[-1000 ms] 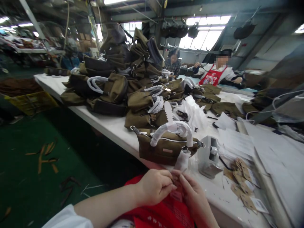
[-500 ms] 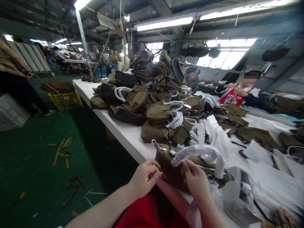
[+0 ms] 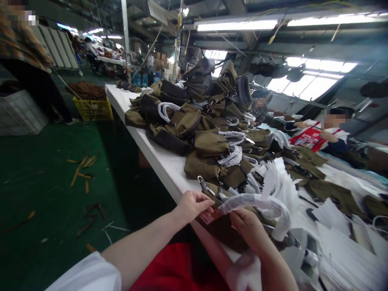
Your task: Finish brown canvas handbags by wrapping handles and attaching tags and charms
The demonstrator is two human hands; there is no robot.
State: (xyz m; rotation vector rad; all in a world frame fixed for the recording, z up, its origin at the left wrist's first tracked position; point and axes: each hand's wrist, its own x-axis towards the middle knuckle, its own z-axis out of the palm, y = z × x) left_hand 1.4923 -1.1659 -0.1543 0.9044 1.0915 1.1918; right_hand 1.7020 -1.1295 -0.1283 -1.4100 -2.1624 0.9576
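An olive-brown handbag (image 3: 226,232) lies at the near table edge in front of me, its carry handle (image 3: 257,199) wrapped in white film and arching over the top. At the bag's left side my left hand (image 3: 195,207) is closed, thumb and fingertips pinched together. A small reddish-orange patch shows just beyond those fingertips; what it is I cannot make out. My right hand (image 3: 247,224) is closed at the front of the bag, just under the handle's left end, with its fingertips pressed against the bag. A metal zipper end (image 3: 200,180) shows at the bag's upper left.
A large heap of similar bags (image 3: 188,117) covers the white table (image 3: 136,135). White paper sheets (image 3: 342,252) and crumpled wrapping lie to the right. A co-worker in a red apron (image 3: 312,135) is across the table. A yellow crate (image 3: 93,109) stands on the green floor.
My left hand has shifted up and right, closer to the bag, its fingers now pinched. The right hand stays near the handle. The head view has turned slightly left and down.
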